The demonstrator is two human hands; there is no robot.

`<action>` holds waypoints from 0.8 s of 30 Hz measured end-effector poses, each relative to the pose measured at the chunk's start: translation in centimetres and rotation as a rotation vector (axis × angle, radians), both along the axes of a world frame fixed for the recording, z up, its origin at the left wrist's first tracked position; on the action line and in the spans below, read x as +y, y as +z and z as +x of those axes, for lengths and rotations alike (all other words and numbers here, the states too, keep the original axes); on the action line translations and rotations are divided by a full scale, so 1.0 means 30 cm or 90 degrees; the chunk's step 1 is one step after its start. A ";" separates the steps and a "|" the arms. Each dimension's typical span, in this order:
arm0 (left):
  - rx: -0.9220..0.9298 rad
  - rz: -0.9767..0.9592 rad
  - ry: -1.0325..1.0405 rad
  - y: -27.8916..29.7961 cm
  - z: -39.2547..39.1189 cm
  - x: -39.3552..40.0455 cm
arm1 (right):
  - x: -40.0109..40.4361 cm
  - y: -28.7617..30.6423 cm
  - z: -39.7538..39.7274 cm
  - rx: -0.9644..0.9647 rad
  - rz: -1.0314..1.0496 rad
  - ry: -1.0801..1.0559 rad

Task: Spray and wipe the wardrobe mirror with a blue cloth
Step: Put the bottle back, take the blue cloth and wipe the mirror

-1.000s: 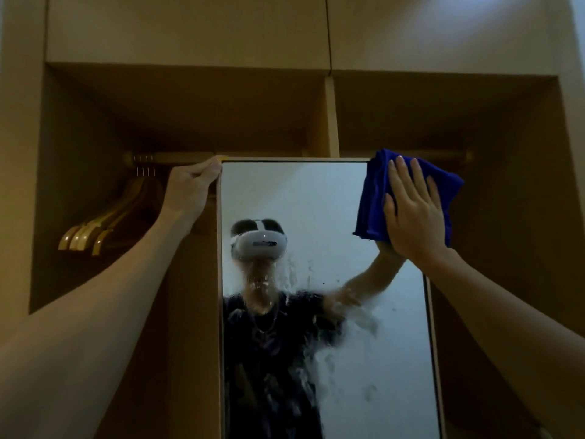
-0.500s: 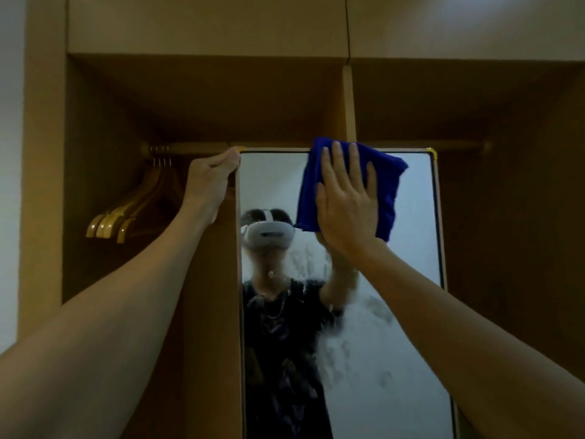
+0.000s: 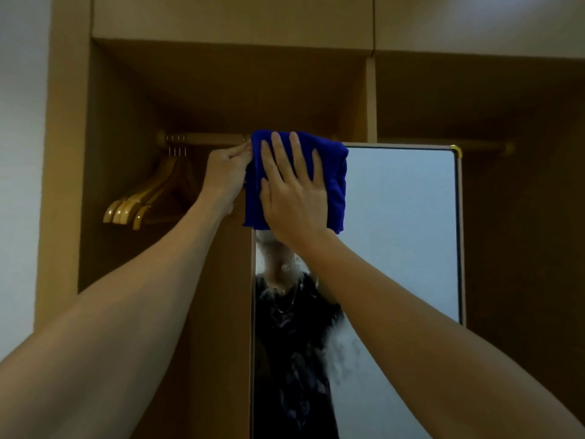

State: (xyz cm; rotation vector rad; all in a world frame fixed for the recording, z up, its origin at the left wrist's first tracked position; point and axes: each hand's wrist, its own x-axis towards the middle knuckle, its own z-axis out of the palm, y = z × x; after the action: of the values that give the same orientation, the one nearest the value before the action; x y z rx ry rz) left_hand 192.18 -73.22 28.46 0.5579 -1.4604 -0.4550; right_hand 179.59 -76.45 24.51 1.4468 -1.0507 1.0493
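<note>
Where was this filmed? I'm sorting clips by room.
Probably a bedroom or dressing area, at an open built-in wardrobe: wooden hangers hang on a clothes rail, and a tall mirror stands in it.

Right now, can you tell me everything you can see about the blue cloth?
The blue cloth is a deep, bright blue and looks soft, like a towel. It is bunched and folded, not spread flat. It lies against the top left corner of the mirror, reaching its top edge. The right hand presses it with flat, spread fingers. The left hand, gripping the mirror's edge, touches the cloth's left side.
</note>
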 end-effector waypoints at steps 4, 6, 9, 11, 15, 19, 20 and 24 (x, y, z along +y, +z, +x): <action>-0.019 -0.014 -0.018 0.011 0.008 -0.047 | 0.016 0.004 -0.083 -0.001 0.005 0.003; -0.016 -0.014 -0.024 0.016 0.013 -0.076 | 0.025 0.001 -0.161 -0.010 0.006 -0.010; 0.000 -0.019 -0.008 0.020 0.014 -0.093 | 0.036 -0.003 -0.301 -0.022 0.004 -0.028; 0.002 -0.023 0.003 0.016 0.012 -0.092 | 0.041 -0.005 -0.395 -0.042 -0.001 -0.034; -0.004 -0.032 0.013 0.015 0.014 -0.081 | 0.044 -0.021 -0.594 -0.146 -0.009 -0.041; 0.009 -0.040 0.013 0.010 0.011 -0.075 | 0.038 -0.037 -0.702 -0.226 -0.012 -0.075; 0.014 -0.039 0.015 0.008 0.012 -0.071 | 0.033 -0.034 -0.699 -0.229 -0.014 -0.082; 0.003 -0.034 0.015 0.010 0.024 -0.075 | 0.046 -0.030 -0.633 -0.231 0.007 -0.079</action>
State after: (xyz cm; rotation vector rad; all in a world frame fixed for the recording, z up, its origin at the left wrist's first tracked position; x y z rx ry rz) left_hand 192.90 -75.46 28.74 0.5313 -1.4557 -0.3970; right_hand 160.59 -75.08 23.60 1.2075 -1.3864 1.2452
